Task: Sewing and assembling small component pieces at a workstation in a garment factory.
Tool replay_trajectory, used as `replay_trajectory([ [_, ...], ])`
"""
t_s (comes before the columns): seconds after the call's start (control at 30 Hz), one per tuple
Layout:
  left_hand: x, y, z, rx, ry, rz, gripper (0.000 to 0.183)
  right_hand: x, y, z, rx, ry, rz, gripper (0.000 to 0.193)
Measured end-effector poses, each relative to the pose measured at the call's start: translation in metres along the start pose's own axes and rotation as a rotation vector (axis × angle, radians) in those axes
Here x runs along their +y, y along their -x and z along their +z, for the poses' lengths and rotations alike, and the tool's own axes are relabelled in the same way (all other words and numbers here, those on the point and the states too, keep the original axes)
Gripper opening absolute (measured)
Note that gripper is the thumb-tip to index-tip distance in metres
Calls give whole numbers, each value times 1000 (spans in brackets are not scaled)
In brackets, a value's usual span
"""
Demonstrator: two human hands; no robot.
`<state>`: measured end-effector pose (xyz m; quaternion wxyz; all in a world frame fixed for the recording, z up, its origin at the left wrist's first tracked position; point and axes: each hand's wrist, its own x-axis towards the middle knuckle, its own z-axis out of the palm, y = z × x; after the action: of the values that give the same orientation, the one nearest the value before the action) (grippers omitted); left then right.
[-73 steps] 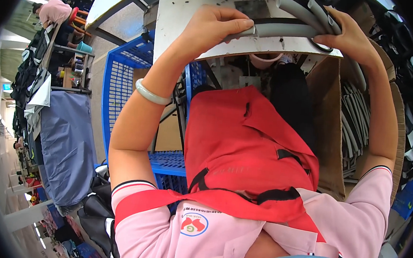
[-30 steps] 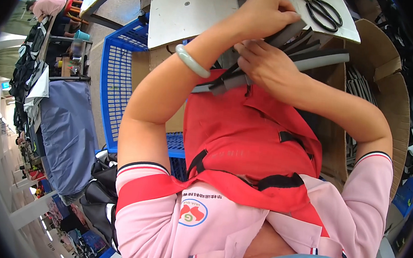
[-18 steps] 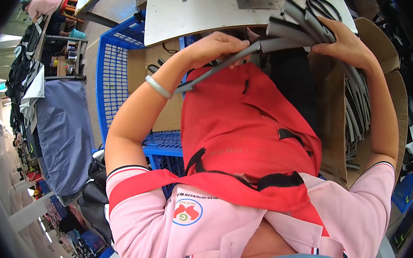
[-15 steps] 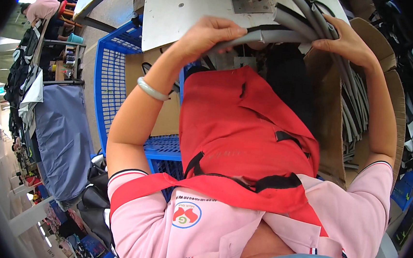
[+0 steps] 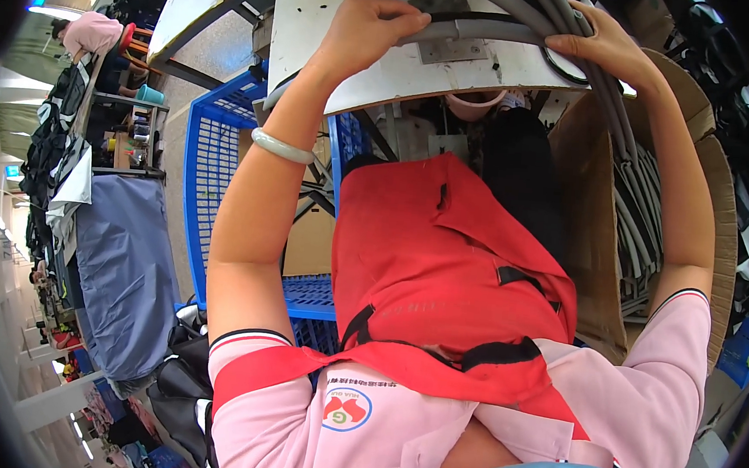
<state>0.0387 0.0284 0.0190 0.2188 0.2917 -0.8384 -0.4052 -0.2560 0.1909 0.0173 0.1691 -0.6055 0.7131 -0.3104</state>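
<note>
My left hand (image 5: 365, 35) is raised over the white table, thumb and fingers pinched on a long grey tube (image 5: 492, 29) with a black edge. The tube runs across to my right hand (image 5: 607, 48), which is wrapped round a bundle of similar grey tubes (image 5: 614, 121). Those tubes bend over my right hand and hang down toward the cardboard box (image 5: 581, 202). More grey tubes (image 5: 640, 215) lie inside that box. Part of the tube's left end is hidden behind my left hand and forearm.
The white table (image 5: 360, 88) has a metal plate (image 5: 452, 54) set into it. A blue plastic crate (image 5: 213, 160) stands to the left, by a blue-grey cloth cover (image 5: 126, 258). A red apron (image 5: 451, 266) covers my lap. Farther left, another person (image 5: 91, 34) bends over.
Both hands have moved up and farther over the table, carrying the grey tubes. More of the tabletop shows below the hands. The view has shifted slightly.
</note>
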Motion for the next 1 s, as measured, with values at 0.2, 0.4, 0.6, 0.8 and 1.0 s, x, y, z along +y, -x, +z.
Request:
replay_trajectory([
  [0.2,-5,-14,-1,34,18,31,32,-18,-13,-10,-108,-114,17,59],
  [0.4,-7,-19,-5,45,60,25,32,-32,-13,-19,-204,-215,113,40],
  [0.6,-11,-27,-4,51,-5,23,24,-28,-21,-16,-158,-211,102,40],
  [0.8,-27,-43,-5,81,28,-4,27,-22,-35,-11,-181,-257,80,45],
  [1.0,-12,-26,-6,81,138,32,27,2,-21,-5,-323,-833,-720,44],
])
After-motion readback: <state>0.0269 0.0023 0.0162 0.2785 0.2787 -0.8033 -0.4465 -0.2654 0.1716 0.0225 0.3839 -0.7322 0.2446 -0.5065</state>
